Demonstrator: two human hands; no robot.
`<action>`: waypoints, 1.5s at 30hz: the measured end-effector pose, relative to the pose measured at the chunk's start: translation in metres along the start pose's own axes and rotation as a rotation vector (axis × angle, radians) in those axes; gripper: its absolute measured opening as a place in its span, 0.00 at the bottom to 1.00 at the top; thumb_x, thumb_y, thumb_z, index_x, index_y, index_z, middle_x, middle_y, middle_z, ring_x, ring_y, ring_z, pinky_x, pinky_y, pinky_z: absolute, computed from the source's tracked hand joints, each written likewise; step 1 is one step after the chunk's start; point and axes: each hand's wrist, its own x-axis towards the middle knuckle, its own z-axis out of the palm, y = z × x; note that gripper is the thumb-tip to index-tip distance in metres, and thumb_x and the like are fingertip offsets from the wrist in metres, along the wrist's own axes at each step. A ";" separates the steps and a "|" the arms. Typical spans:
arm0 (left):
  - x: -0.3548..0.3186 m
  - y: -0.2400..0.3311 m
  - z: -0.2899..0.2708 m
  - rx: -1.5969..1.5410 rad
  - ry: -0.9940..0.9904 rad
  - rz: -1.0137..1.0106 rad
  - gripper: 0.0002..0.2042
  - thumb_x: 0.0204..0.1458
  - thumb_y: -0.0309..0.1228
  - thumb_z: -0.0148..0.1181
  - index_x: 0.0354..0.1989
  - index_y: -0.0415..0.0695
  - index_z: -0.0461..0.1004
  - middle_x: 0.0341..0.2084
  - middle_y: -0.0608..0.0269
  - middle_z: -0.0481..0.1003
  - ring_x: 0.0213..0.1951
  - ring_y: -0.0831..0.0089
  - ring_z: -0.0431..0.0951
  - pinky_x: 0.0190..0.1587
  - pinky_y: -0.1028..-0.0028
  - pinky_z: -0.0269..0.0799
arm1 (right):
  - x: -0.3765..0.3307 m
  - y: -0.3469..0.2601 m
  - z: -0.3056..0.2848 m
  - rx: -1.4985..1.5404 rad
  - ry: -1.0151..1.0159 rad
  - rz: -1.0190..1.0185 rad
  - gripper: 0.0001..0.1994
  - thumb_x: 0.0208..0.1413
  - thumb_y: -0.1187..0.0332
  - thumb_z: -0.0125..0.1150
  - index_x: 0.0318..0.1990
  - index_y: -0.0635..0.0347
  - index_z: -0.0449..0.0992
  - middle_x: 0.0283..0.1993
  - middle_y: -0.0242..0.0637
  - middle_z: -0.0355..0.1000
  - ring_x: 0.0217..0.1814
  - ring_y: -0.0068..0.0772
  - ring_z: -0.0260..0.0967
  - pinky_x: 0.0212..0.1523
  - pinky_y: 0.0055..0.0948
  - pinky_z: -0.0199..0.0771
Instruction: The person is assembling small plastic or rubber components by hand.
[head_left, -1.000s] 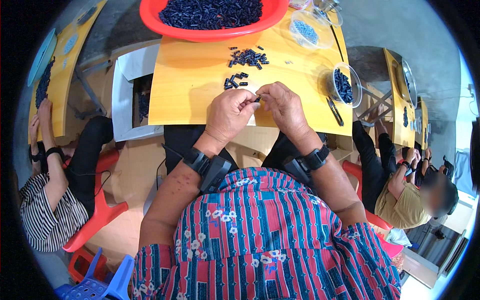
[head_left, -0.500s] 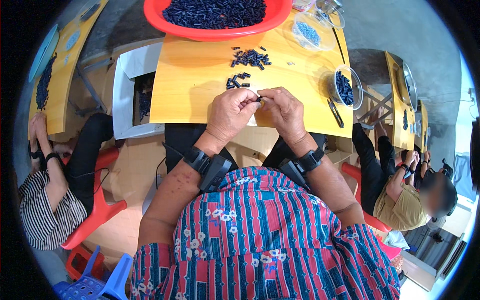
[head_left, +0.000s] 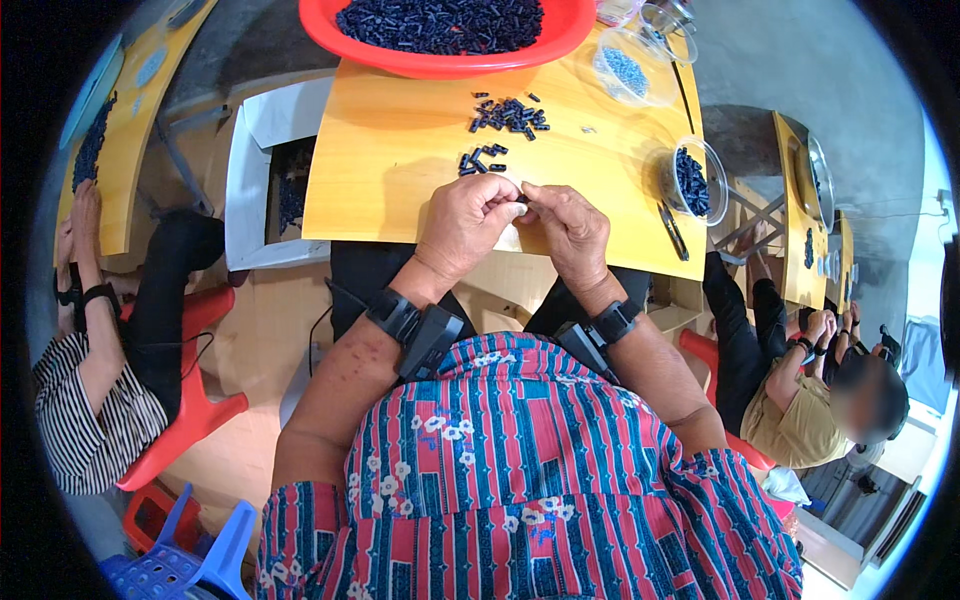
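My left hand (head_left: 466,224) and my right hand (head_left: 574,228) meet over the table's near edge, thumbs and fingertips pinched together. Between them is a small black cylindrical part (head_left: 522,199), mostly covered by the fingers. Just beyond the fingertips lies a small group of similar black parts (head_left: 483,159), and farther off a larger heap of black parts (head_left: 512,116). To the right of my right hand, a slim dark tool (head_left: 673,231) rests on the table beside a clear tub (head_left: 716,170) of black parts.
At the far edge of the yellow table (head_left: 390,130) stands a red basin (head_left: 440,66) full of black parts. A clear tub of small bluish pieces (head_left: 626,72) is at the far right. An open white box (head_left: 246,190) stands left of the table. Co-workers sit on both sides.
Both my hands keep their pinch, with only slight finger shifts. The whole view has shifted a little. The left co-worker's hand has moved up to the black parts there.
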 end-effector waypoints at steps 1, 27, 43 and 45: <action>0.000 0.000 0.000 0.006 -0.005 -0.002 0.04 0.52 0.22 0.66 0.33 0.36 0.77 0.27 0.61 0.79 0.31 0.77 0.82 0.34 0.77 0.77 | -0.001 0.001 0.000 0.013 -0.004 0.010 0.12 0.59 0.85 0.57 0.46 0.63 0.82 0.41 0.44 0.79 0.37 0.31 0.79 0.39 0.26 0.82; -0.004 0.005 0.007 0.432 -0.108 0.041 0.11 0.42 0.35 0.70 0.32 0.44 0.81 0.33 0.55 0.79 0.38 0.51 0.79 0.38 0.56 0.77 | 0.038 -0.021 0.027 -0.201 -0.022 -0.006 0.11 0.54 0.69 0.65 0.45 0.55 0.81 0.35 0.43 0.73 0.37 0.48 0.73 0.39 0.39 0.75; -0.010 0.012 0.005 0.213 -0.125 0.075 0.14 0.48 0.37 0.64 0.40 0.41 0.79 0.38 0.50 0.79 0.41 0.51 0.80 0.40 0.57 0.77 | 0.037 -0.026 0.020 -0.294 -0.296 -0.179 0.42 0.51 0.26 0.49 0.56 0.56 0.76 0.48 0.46 0.72 0.50 0.50 0.67 0.54 0.46 0.68; -0.012 0.009 0.008 0.287 -0.094 0.125 0.13 0.47 0.36 0.64 0.38 0.41 0.80 0.36 0.49 0.80 0.40 0.51 0.80 0.38 0.57 0.77 | 0.036 -0.025 0.020 -0.296 -0.288 -0.195 0.43 0.50 0.25 0.49 0.56 0.57 0.76 0.48 0.46 0.72 0.50 0.50 0.67 0.54 0.46 0.68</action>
